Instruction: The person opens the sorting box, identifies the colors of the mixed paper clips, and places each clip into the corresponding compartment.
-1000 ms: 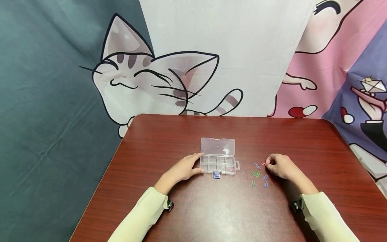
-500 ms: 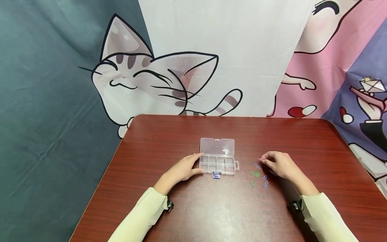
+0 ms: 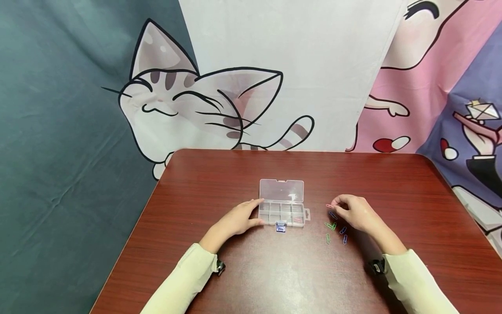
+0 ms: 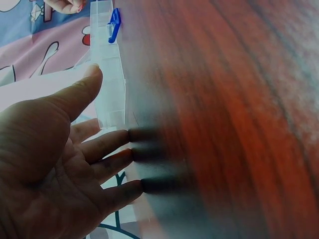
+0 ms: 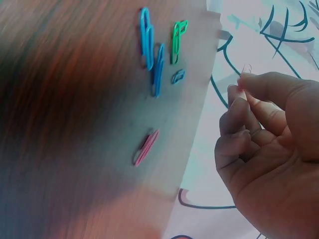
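My left hand (image 3: 235, 219) rests at the left end of a clear compartment box (image 3: 281, 190), its thumb and index finger touching the corners and its fingers fairly straight. The box's lid is folded back, and its blue latch (image 3: 280, 227) hangs at the front. Between right thumb and forefinger, my right hand (image 3: 354, 212) pinches a pink paper clip (image 3: 329, 206) above the table. Pink clips (image 3: 297, 220) lie in the front right compartment. Below the right hand are blue paper clips (image 3: 343, 230) and green paper clips (image 3: 328, 238). Another pink paper clip (image 5: 146, 148) shows in the right wrist view.
The brown wooden table (image 3: 219, 174) extends around the box and loose clips. Behind its far edge hangs a cloth with a cartoon cat (image 3: 164, 104). Both wrists carry dark straps.
My right hand has lifted the pink paper clip and moved left with it, towards the box. The left hand and the box have stayed in place.
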Demonstrator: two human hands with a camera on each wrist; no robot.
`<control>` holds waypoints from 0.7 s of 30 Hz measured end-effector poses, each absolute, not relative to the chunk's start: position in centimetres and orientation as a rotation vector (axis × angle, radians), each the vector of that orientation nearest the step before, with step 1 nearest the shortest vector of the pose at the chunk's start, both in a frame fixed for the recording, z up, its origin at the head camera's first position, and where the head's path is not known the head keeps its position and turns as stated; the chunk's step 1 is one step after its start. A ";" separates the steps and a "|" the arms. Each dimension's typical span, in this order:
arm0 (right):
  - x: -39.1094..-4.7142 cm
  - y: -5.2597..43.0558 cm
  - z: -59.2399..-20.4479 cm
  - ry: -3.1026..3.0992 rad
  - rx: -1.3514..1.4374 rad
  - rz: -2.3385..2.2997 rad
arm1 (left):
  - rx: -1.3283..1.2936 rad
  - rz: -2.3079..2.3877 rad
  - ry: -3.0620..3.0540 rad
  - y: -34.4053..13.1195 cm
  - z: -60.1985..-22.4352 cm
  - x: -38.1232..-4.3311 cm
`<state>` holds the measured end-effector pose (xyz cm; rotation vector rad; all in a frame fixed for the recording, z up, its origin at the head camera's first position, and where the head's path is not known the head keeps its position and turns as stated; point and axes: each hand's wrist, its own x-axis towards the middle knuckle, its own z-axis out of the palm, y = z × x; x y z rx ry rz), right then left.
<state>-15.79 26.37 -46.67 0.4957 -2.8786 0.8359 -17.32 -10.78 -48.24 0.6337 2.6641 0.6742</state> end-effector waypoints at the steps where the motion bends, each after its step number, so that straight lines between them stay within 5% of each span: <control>1: -15.8 26.2 -46.6 -2.881 0.497 0.838 | 0.638 0.676 2.664 -10.8 -48.2 -17.3; 21: -16.0 22.9 -46.5 -2.865 0.594 0.853 | 0.697 0.661 2.693 -10.8 -48.3 -17.4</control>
